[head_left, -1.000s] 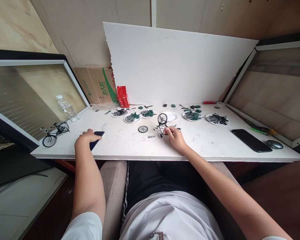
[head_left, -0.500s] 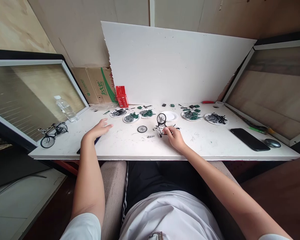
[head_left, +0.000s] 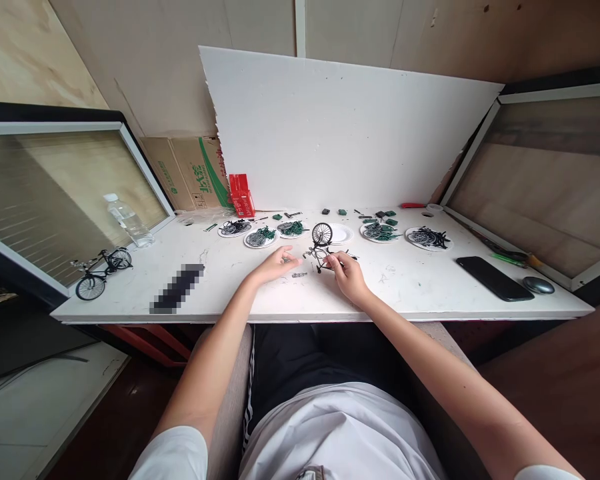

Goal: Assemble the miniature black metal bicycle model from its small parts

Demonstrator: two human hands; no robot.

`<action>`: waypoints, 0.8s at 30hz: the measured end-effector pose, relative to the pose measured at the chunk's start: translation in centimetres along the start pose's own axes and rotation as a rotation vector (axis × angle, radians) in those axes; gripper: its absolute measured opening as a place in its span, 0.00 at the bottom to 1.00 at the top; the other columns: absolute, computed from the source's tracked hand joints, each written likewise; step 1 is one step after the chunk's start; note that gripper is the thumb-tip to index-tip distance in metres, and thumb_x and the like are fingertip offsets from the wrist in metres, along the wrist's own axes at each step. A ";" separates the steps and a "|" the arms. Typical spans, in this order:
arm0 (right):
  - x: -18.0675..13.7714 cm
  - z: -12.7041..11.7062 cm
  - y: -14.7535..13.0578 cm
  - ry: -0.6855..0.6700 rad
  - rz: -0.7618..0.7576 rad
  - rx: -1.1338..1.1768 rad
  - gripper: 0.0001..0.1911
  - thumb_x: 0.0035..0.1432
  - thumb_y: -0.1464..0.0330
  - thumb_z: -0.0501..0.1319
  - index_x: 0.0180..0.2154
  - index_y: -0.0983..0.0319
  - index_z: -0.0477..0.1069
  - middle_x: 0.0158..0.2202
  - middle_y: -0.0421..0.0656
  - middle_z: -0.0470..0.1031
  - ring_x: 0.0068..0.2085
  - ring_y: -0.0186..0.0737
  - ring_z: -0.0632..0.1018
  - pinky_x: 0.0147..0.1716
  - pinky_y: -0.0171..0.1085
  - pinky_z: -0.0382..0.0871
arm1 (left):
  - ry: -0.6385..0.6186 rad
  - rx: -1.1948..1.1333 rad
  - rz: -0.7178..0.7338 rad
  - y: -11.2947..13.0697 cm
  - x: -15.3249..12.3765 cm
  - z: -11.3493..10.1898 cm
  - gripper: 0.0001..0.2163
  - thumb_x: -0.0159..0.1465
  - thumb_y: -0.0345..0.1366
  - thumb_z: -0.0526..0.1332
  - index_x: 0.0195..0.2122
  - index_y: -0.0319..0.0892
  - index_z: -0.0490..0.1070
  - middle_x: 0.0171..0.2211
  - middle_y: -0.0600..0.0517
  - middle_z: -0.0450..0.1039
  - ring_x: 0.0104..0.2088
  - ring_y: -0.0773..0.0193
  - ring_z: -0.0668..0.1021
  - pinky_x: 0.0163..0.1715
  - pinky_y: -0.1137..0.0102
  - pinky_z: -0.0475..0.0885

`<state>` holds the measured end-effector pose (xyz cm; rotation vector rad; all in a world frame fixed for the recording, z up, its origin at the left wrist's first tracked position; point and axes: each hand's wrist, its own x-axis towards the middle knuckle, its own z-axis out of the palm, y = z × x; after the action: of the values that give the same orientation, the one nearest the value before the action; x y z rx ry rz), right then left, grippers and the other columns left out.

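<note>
My right hand [head_left: 347,273] is closed on a small black model bicycle [head_left: 322,255], with one spoked wheel pointing up. Just left of it, my left hand [head_left: 275,264] hovers over the white table [head_left: 240,293], fingers stretched out and apart. The loose wheel seen earlier is hidden by this hand. Close to the fingertips lies a small silvery part [head_left: 299,275]. A complete model bicycle [head_left: 103,272] stands at the table's left end.
White plates with black and green parts line the back, among them a right-hand plate [head_left: 429,239]. A red box [head_left: 241,195] and water bottle [head_left: 129,220] stand at back left. A black phone [head_left: 494,279] and mouse [head_left: 539,285] lie at right; a pixelated dark object [head_left: 177,290] lies left.
My left hand has moved right, from the table's left side toward the model bicycle, and now covers the loose wheel's spot. My right hand keeps its grip in nearly the same place.
</note>
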<state>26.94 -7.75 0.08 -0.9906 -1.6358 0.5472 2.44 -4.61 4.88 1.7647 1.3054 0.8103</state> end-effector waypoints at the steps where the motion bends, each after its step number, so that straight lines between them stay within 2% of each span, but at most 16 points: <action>1: 0.0 0.0 -0.1 0.001 -0.001 0.003 0.28 0.70 0.45 0.51 0.40 0.59 0.77 0.39 0.48 0.78 0.40 0.47 0.78 0.38 0.43 0.74 | -0.025 -0.003 -0.004 0.0 0.0 0.9 0.37 0.58 0.53 0.69 0.65 0.43 0.64 0.57 0.40 0.75 0.53 0.50 0.79 0.46 0.64 0.76; 3: -0.1 0.1 -0.4 -0.002 -0.003 0.010 0.28 0.70 0.44 0.50 0.40 0.59 0.77 0.38 0.49 0.78 0.40 0.47 0.78 0.38 0.43 0.74 | -0.047 -0.003 0.015 0.0 -0.1 2.3 0.35 0.57 0.54 0.70 0.63 0.43 0.68 0.56 0.40 0.76 0.54 0.49 0.79 0.47 0.65 0.75; 6: -0.2 0.3 -0.7 -0.037 -0.020 0.024 0.28 0.69 0.44 0.50 0.40 0.58 0.76 0.39 0.49 0.77 0.40 0.48 0.77 0.38 0.43 0.74 | -0.133 0.055 0.114 0.5 -0.4 3.7 0.26 0.61 0.52 0.68 0.56 0.43 0.73 0.54 0.42 0.77 0.56 0.49 0.78 0.53 0.64 0.72; 10: -0.1 0.6 -0.8 -0.060 -0.031 0.053 0.26 0.70 0.45 0.51 0.38 0.58 0.75 0.38 0.48 0.77 0.36 0.45 0.76 0.36 0.42 0.73 | -0.193 0.057 0.246 1.3 -0.8 4.5 0.20 0.65 0.50 0.63 0.54 0.45 0.74 0.52 0.45 0.77 0.53 0.52 0.78 0.53 0.63 0.72; 14: 0.1 0.8 -0.5 -0.017 -0.023 0.112 0.25 0.70 0.47 0.52 0.38 0.59 0.74 0.37 0.46 0.77 0.32 0.41 0.75 0.35 0.42 0.73 | -0.223 -0.029 0.303 1.9 -1.0 4.9 0.20 0.68 0.49 0.61 0.56 0.44 0.72 0.55 0.45 0.76 0.55 0.53 0.77 0.56 0.62 0.71; 17: 0.2 0.9 -0.3 0.008 -0.016 0.107 0.25 0.71 0.47 0.52 0.39 0.59 0.75 0.38 0.46 0.77 0.35 0.43 0.77 0.37 0.42 0.73 | -0.228 -0.120 0.311 2.0 -1.0 5.0 0.20 0.69 0.50 0.60 0.56 0.43 0.72 0.57 0.44 0.76 0.55 0.54 0.78 0.56 0.62 0.72; 21: 0.3 1.0 -0.2 -0.020 -0.025 0.031 0.26 0.70 0.47 0.51 0.41 0.59 0.75 0.40 0.48 0.79 0.42 0.46 0.78 0.42 0.42 0.74 | -0.218 -0.207 0.275 1.6 -0.8 5.2 0.25 0.70 0.51 0.60 0.61 0.41 0.67 0.44 0.43 0.81 0.42 0.55 0.84 0.48 0.60 0.77; 24: 0.3 1.0 -0.1 -0.034 -0.015 0.006 0.26 0.71 0.48 0.50 0.40 0.59 0.76 0.38 0.47 0.79 0.41 0.46 0.79 0.44 0.43 0.73 | -0.184 -0.230 0.296 1.1 -0.4 5.4 0.25 0.70 0.50 0.60 0.62 0.41 0.67 0.40 0.44 0.82 0.39 0.56 0.84 0.47 0.60 0.77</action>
<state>25.94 -7.40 0.01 -0.9684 -1.6691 0.5612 7.36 -6.34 3.13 1.8191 0.8074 0.8965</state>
